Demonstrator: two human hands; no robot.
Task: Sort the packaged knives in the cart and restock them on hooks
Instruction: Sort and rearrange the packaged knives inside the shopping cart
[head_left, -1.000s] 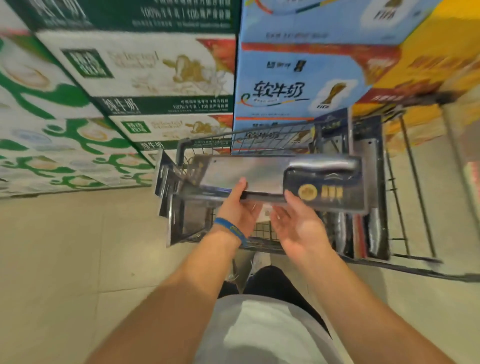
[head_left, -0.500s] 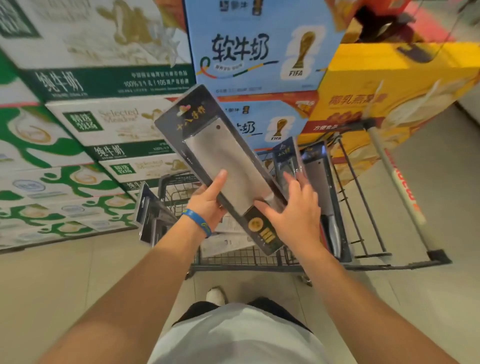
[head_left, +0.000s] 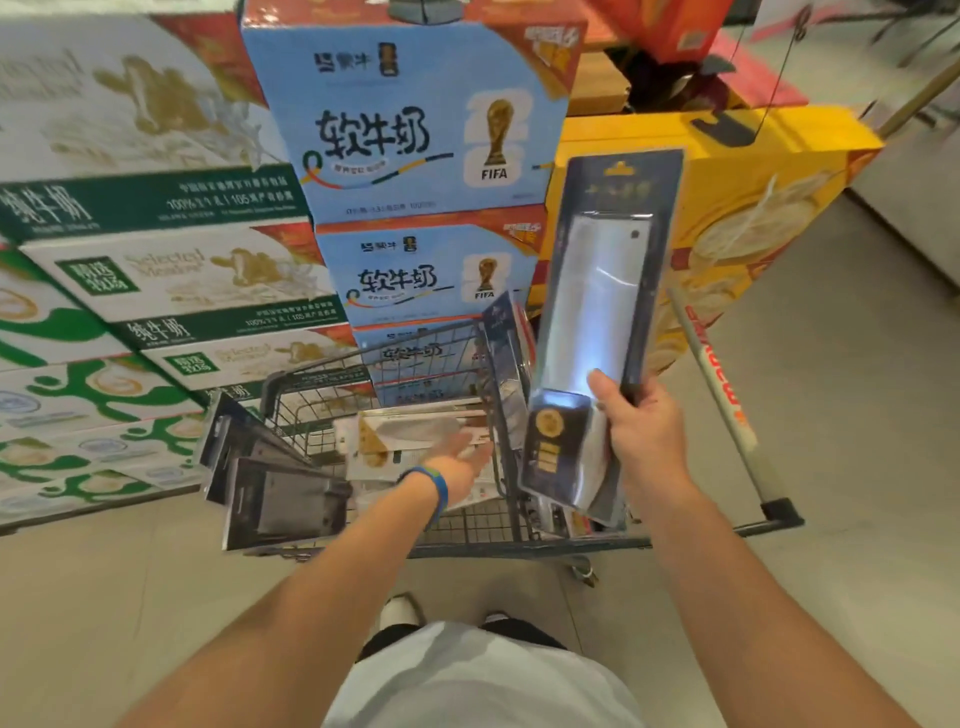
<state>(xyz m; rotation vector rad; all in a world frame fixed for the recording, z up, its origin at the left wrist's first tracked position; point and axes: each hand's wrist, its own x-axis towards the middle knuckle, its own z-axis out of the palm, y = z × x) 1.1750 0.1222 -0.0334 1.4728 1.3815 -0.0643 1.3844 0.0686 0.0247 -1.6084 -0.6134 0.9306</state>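
1. The packaged cleaver (head_left: 597, 312), a broad steel blade with a dark, gold-sealed handle under clear plastic on a long dark blue card, stood almost upright in the air. Its blade end was up and its handle end down, and it was raised over the right-hand side of the cart.
2. The right hand (head_left: 644, 436) gripped the card low on its right edge. The thumb pressed on the front near where blade meets handle, and the fingers were curled round behind.
3. The left hand (head_left: 460, 462), with a blue wristband (head_left: 435, 483) above it, reached out over the basket palm up, with fingers straight and holding nothing. Whether it touched the pack beneath it could not be told.
4. Below both hands was the grey wire cart (head_left: 467, 548).
   - Several dark knife packs (head_left: 280, 501) leaned together at its left side.
   - A pale knife pack (head_left: 405, 434) in white and beige card lay flat in the middle.
   - An upright knife pack (head_left: 501, 358) in dark blue stood against the wire divider just left of the held cleaver.
   - The cart's grey handle bar with red lettering (head_left: 714, 374) slanted away on the right.
5. Stacked cartons rose behind the cart.
   - Light blue milk cartons printed with a gold trophy (head_left: 405, 130) stood in the centre.
   - Green-and-white milk cartons (head_left: 156, 275) were on the left.
   - A yellow carton (head_left: 753, 208) was on the right, partly behind the cleaver.
6. Beige floor tiles (head_left: 104, 597) lay all around. The person's white top (head_left: 478, 680) and a pale shoe (head_left: 397, 610) showed at the bottom edge.
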